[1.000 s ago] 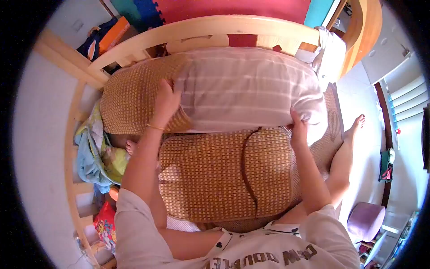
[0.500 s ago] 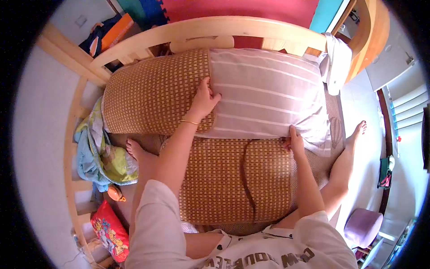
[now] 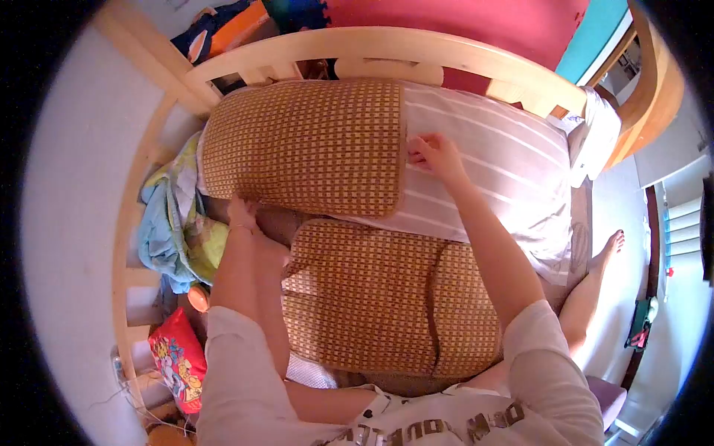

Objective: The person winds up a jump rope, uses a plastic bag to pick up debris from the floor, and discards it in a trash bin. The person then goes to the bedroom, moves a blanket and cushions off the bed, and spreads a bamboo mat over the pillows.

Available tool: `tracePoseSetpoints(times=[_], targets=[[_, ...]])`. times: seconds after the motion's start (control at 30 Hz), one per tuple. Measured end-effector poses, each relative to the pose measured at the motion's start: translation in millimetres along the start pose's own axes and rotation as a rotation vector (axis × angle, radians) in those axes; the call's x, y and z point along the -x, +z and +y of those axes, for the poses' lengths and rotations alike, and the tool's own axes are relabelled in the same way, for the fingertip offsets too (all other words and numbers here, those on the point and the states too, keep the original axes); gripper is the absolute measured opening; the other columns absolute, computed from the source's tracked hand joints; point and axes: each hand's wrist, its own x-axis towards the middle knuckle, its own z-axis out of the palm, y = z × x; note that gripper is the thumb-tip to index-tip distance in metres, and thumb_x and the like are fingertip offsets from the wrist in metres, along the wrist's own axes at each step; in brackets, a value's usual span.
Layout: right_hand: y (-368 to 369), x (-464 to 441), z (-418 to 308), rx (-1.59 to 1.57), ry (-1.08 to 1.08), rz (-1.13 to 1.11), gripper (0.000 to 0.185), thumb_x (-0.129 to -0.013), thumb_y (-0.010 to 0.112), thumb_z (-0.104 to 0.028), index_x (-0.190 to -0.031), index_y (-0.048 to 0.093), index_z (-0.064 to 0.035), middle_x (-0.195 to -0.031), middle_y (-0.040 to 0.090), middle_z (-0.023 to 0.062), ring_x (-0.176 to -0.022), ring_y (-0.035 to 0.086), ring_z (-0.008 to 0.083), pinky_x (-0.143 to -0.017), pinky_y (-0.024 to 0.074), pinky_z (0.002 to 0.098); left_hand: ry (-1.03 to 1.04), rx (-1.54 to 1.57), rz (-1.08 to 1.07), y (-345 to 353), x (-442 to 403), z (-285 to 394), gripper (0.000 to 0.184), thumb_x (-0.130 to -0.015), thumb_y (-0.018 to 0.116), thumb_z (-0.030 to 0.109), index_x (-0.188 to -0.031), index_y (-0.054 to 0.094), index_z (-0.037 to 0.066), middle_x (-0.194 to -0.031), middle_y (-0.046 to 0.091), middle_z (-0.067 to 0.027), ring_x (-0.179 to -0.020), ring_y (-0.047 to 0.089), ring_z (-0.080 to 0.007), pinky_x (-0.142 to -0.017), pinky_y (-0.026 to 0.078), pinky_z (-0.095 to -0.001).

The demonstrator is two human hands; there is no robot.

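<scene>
A long pillow with white stripes [image 3: 506,160] lies across the bed, its left part covered by a brown-and-yellow woven mat cover [image 3: 305,141]. At the lower left edge of this cover, my left hand [image 3: 242,214] has its fingers closed on the rim, fingertips partly hidden. My right hand [image 3: 437,154] is over the striped fabric, just right of the cover's right edge. Its fingers are curled together; what they pinch, if anything, is hidden. Nearer my body lies a second woven mat [image 3: 364,297] with a dark brown strap [image 3: 431,312] across it.
A wooden bed rail [image 3: 387,44] runs behind the pillow. At left are a crumpled blue-and-green quilt [image 3: 167,230] and a red printed cushion [image 3: 178,360]. White cloth [image 3: 597,134] hangs over the rail's right end. My feet rest on either side of the mats.
My left hand has moved from the cover's right edge to its lower left edge. My right hand has gone from the pillow's lower edge up beside the cover's right edge. The view has shifted.
</scene>
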Motion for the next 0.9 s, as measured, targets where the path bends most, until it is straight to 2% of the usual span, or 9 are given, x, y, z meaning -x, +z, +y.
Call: tracePoseSetpoints(times=[0.1,0.27,0.4,0.47,0.57,0.63,0.7,0.8,0.9], targets=[[30.4,-31.4,12.0,0.139,-0.017,0.024,0.038,-0.091,0.062,-0.032,-0.098,0.065,0.0056,-0.082,0.069,0.0138,-0.072,0.064,0.0194,-0.065,0.0503,0.0368,-0.008,0.189,-0.265,-25.1,-9.6,-17.2,0.026,-0.095,0.046,0.029,-0.111,0.054,0.011,-0.107,0.057,-0.0061,-0.090,0.053,-0.0206,-0.085,0.042,-0.0397],[48.3,-28.4,19.5,0.141,-0.136,0.092,0.038,-0.091,0.061,-0.031,-0.100,0.065,0.0058,-0.085,0.068,0.0193,-0.079,0.064,0.0272,-0.075,0.0484,0.0396,-0.220,0.192,-0.030,-7.7,26.3,0.0,0.041,-0.096,0.043,0.036,-0.130,0.044,0.013,-0.125,0.054,-0.0090,-0.116,0.049,-0.0229,-0.096,0.040,-0.0432],[52.7,-31.6,30.6,0.166,-0.142,0.216,0.034,-0.090,0.060,-0.027,-0.102,0.065,0.0046,-0.089,0.068,0.0216,-0.084,0.065,0.0329,-0.078,0.0478,0.0401,0.303,-0.085,-0.455,-46.0,-28.7,-31.5,0.040,-0.098,0.041,0.036,-0.128,0.047,0.010,-0.130,0.052,-0.0095,-0.124,0.045,-0.0272,-0.101,0.039,-0.0449],[50.5,-41.8,43.2,0.160,-0.131,0.239,0.033,-0.090,0.060,-0.026,-0.102,0.065,0.0042,-0.090,0.068,0.0227,-0.085,0.065,0.0353,-0.078,0.0479,0.0408,-0.039,0.578,-0.276,-2.8,51.2,0.3,0.036,-0.099,0.041,0.032,-0.124,0.051,0.008,-0.129,0.052,-0.0099,-0.123,0.046,-0.0280,-0.101,0.040,-0.0447],[50.0,-49.4,49.5,0.048,-0.060,0.244,0.032,-0.090,0.060,-0.026,-0.100,0.066,0.0039,-0.091,0.067,0.0236,-0.087,0.065,0.0377,-0.078,0.0482,0.0417,0.019,0.588,-0.256,-3.9,57.8,-4.2,0.032,-0.100,0.042,0.032,-0.115,0.056,0.007,-0.119,0.058,-0.0075,-0.107,0.055,-0.0243,-0.089,0.049,-0.0374],[49.2,-48.3,51.2,0.026,-0.053,0.225,0.033,-0.088,0.061,-0.027,-0.099,0.066,0.0037,-0.090,0.067,0.0238,-0.087,0.065,0.0387,-0.078,0.0485,0.0424,0.062,0.647,-0.912,-38.4,11.8,-22.1,0.028,-0.099,0.046,0.031,-0.112,0.058,0.009,-0.110,0.061,-0.0048,-0.095,0.058,-0.0203,-0.078,0.052,-0.0324],[44.6,-46.0,48.0,0.086,-0.113,0.196,0.034,-0.087,0.063,-0.029,-0.098,0.066,0.0035,-0.090,0.067,0.0235,-0.088,0.065,0.0396,-0.078,0.0489,0.0433,0.037,0.547,-0.966,-65.5,-17.2,-11.5,0.023,-0.098,0.051,0.029,-0.107,0.060,0.010,-0.100,0.062,-0.0026,-0.084,0.058,-0.0163,-0.069,0.053,-0.0276],[39.9,-55.4,61.8,0.239,-0.244,0.139,0.033,-0.085,0.065,-0.028,-0.098,0.066,0.0029,-0.091,0.067,0.0234,-0.089,0.064,0.0404,-0.080,0.0491,0.0445,-0.045,0.393,-0.424,-47.2,23.9,40.1,0.012,-0.091,0.065,0.018,-0.096,0.062,0.007,-0.087,0.061,-0.0015,-0.078,0.056,-0.0110,-0.065,0.052,-0.0210],[47.6,-57.5,31.7,0.408,-0.193,0.044,0.029,-0.087,0.063,-0.019,-0.107,0.062,0.0027,-0.093,0.068,0.0165,-0.083,0.064,0.0241,-0.075,0.0485,0.0374,0.170,0.218,-0.360,-31.1,8.4,98.0,0.013,-0.090,0.066,0.014,-0.096,0.062,0.003,-0.088,0.062,-0.0013,-0.080,0.058,-0.0113,-0.066,0.053,-0.0198]])
